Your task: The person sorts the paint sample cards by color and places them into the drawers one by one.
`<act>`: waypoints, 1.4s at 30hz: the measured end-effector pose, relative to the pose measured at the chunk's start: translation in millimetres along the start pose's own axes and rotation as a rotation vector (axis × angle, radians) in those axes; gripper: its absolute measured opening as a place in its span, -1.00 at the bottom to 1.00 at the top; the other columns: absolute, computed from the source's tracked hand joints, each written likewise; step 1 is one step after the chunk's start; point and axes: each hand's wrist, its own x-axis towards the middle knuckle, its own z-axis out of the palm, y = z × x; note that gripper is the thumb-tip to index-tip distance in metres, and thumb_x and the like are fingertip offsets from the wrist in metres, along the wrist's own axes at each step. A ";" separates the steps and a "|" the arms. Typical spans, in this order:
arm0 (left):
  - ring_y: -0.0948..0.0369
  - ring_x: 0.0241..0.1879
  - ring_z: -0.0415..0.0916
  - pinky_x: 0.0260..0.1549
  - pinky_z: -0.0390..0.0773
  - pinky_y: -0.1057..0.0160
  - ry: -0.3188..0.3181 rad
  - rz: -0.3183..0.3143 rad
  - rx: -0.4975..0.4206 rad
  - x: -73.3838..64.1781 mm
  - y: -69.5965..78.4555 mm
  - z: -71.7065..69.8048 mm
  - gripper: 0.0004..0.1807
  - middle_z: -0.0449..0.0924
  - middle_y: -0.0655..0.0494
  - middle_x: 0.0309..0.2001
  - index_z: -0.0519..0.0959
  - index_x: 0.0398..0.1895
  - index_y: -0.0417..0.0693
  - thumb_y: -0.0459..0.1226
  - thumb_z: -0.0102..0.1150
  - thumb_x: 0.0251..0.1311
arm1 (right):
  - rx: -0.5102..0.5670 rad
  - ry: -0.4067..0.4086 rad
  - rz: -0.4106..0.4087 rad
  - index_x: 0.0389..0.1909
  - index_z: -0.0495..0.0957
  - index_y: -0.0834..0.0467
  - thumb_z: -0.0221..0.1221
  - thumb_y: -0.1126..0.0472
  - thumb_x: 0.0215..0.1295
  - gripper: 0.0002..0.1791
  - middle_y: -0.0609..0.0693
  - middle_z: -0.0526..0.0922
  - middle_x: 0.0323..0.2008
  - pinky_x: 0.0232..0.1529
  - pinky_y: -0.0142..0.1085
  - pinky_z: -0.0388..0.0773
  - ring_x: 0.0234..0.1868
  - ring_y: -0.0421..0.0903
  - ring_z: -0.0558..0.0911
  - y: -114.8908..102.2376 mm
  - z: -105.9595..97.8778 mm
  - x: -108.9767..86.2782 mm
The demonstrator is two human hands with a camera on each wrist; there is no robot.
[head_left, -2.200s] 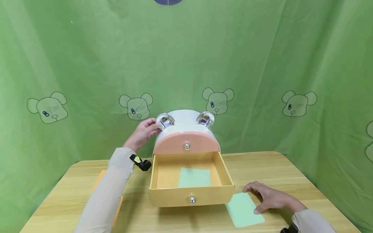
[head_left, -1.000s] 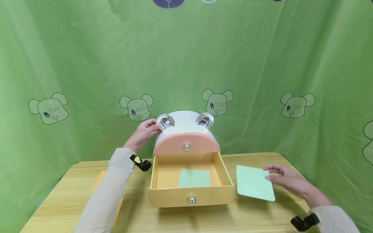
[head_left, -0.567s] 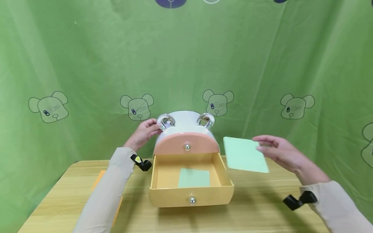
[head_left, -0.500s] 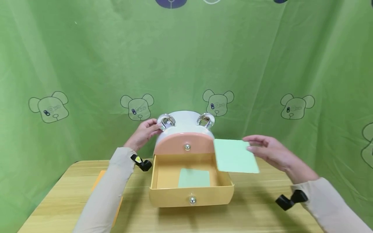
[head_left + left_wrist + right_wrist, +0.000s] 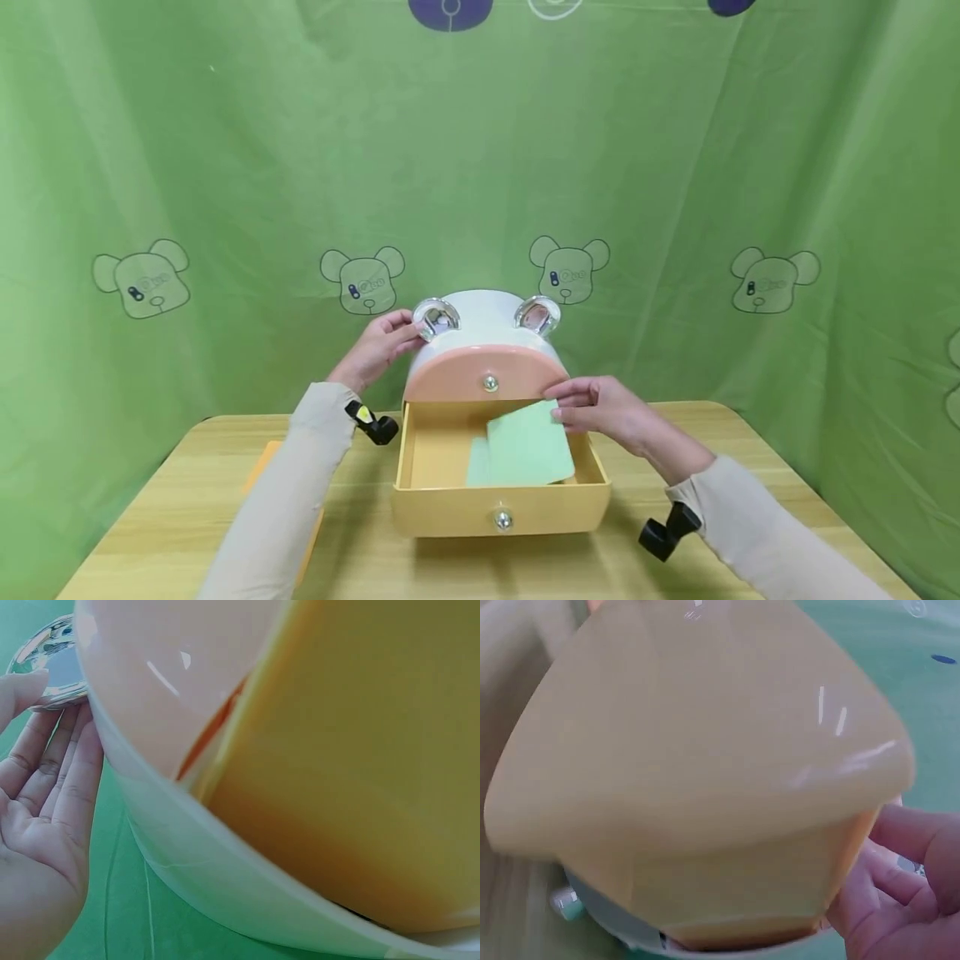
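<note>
A small cabinet with a white domed top [image 5: 483, 312] and two shiny silver ears stands on the table. Its pink upper drawer [image 5: 453, 377] is closed; the yellow lower drawer [image 5: 450, 511] is pulled out. At the back left, my left hand [image 5: 378, 346] holds the left ear [image 5: 437, 319] between thumb and fingers; the left wrist view shows the thumb on the silver ear [image 5: 64, 671]. My right hand [image 5: 611, 412] pinches a pale green card [image 5: 528, 446] by its upper right corner, tilted inside the drawer. Under it lies another green card [image 5: 477, 463], mostly covered.
An orange flat item [image 5: 311, 542] lies on the wooden table [image 5: 172, 500] at left, partly hidden by my left forearm. Behind the table hangs a green curtain [image 5: 480, 167] printed with bear heads. A silver knob [image 5: 503, 520] sticks out from the lower drawer's front.
My right hand has picked the green card up from the table right of the cabinet and carried it left into the lower drawer. My left hand has stayed on the ear.
</note>
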 end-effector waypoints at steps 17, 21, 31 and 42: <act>0.22 -0.10 0.56 0.08 0.52 0.32 -0.005 0.019 -0.004 1.6 3.5 -4.3 -0.76 0.54 0.01 -0.08 0.39 -0.03 -0.28 -0.41 0.04 0.25 | 0.002 0.048 -0.264 -0.15 0.51 0.32 0.24 0.25 0.19 -0.73 0.06 0.68 -0.49 -0.48 -0.23 0.69 -0.56 -0.12 0.65 6.0 96.0 -78.1; 0.22 -0.09 0.56 0.09 0.51 0.32 0.000 0.016 0.013 1.8 4.4 -4.3 -0.73 0.52 -0.01 -0.05 0.38 0.00 -0.30 -0.40 0.05 0.25 | 0.110 0.083 -0.280 -0.14 0.47 0.37 0.26 0.32 0.15 -0.70 0.11 0.70 -0.43 -0.45 -0.20 0.70 -0.51 -0.14 0.68 28.9 121.5 -82.8; 0.22 -0.13 0.58 0.07 0.53 0.29 -0.002 -0.002 0.047 1.7 7.0 -1.0 -0.67 0.55 -0.03 -0.07 0.36 0.05 -0.36 -0.34 0.04 0.29 | 0.138 0.368 -0.420 -0.28 0.52 0.32 0.31 0.44 0.04 -0.78 0.18 0.68 -0.37 -0.42 -0.23 0.70 -0.41 -0.16 0.70 51.8 146.3 -66.4; 0.22 -0.18 0.60 0.02 0.57 0.29 -0.001 -0.046 0.080 -1.4 10.0 -2.6 -0.67 0.58 -0.01 -0.15 0.38 0.02 -0.38 -0.31 0.03 0.31 | 0.168 0.426 -0.362 -0.29 0.58 0.26 0.32 0.43 0.01 -0.79 0.11 0.70 -0.37 -0.35 -0.26 0.70 -0.40 -0.04 0.71 59.6 134.5 -8.7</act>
